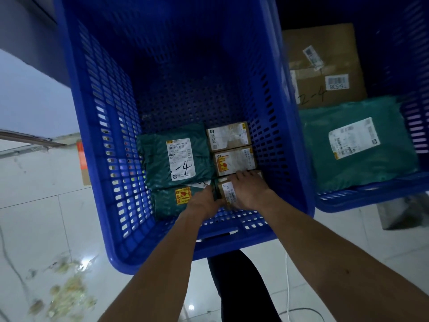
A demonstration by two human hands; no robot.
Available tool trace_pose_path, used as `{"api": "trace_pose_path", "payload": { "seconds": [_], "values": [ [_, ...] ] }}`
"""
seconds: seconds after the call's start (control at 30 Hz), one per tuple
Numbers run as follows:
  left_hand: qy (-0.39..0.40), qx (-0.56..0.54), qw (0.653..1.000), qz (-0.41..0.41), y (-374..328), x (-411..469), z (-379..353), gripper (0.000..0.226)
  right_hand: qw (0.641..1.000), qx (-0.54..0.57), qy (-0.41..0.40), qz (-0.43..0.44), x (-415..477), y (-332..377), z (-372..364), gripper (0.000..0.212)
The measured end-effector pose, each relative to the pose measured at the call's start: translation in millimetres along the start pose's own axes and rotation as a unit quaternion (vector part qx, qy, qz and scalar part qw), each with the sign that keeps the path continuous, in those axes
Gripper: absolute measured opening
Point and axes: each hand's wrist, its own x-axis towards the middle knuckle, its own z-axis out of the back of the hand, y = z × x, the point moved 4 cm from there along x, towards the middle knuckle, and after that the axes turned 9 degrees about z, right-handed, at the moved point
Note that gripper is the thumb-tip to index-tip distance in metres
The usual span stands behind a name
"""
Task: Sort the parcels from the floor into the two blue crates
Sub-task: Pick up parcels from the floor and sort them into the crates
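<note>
Both my hands reach down into the left blue crate (97, 140). My left hand (204, 203) and my right hand (249, 190) together grip a small brown box (228, 194) at the crate's near right corner. Behind it lie two more small brown boxes (234, 160), (228, 135) in a row. To their left lie a green mailer bag marked "-4" (162, 156) and a second green bag (169, 201) with a yellow sticker. The right blue crate (371, 194) holds a large cardboard box (325, 66) and a green mailer bag (357, 145).
A white tiled floor (46, 205) surrounds the crates. An orange-taped cardboard parcel (82, 163) lies on the floor left of the left crate. Debris (65, 291) is scattered at the lower left. A white cable (287, 287) runs beside my dark trouser leg (234, 287).
</note>
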Motion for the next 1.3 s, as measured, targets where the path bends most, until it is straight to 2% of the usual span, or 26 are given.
{"api": "trace_pose_path", "payload": {
  "seconds": [0.13, 0.27, 0.4, 0.53, 0.7, 0.87, 1.1, 1.3],
  "values": [
    [0.002, 0.030, 1.000, 0.004, -1, -26, 14, 0.055, 0.998, 0.032, -0.051, -0.032, -27, 9, 14, 0.078],
    [-0.008, 0.053, 0.999, 0.009, -4, -55, 34, 0.052, 0.991, 0.100, -0.055, -0.065, -57, 21, 28, 0.089],
    [-0.022, 0.044, 0.999, -0.002, -13, -89, 54, 0.050, 0.987, 0.128, -0.043, -0.087, -86, 41, 53, 0.089],
    [-0.028, 0.041, 0.999, -0.009, -21, -128, 74, 0.056, 0.985, 0.141, -0.034, -0.097, -118, 64, 77, 0.081],
    [-0.055, 0.050, 0.997, -0.023, -21, -174, 104, 0.047, 0.984, 0.145, -0.015, -0.099, -152, 87, 104, 0.073],
    [-0.088, 0.027, 0.995, -0.023, -8, -213, 126, 0.051, 0.992, 0.100, -0.028, -0.073, -184, 112, 142, 0.049],
    [-0.109, -0.002, 0.994, -0.023, 24, -253, 147, 0.045, 0.991, 0.121, -0.011, -0.061, -200, 145, 171, 0.035],
    [-0.132, 0.000, 0.991, -0.016, 75, -271, 164, 0.047, 0.994, 0.094, 0.003, -0.060, -204, 186, 175, 0.032]
  ]
}}
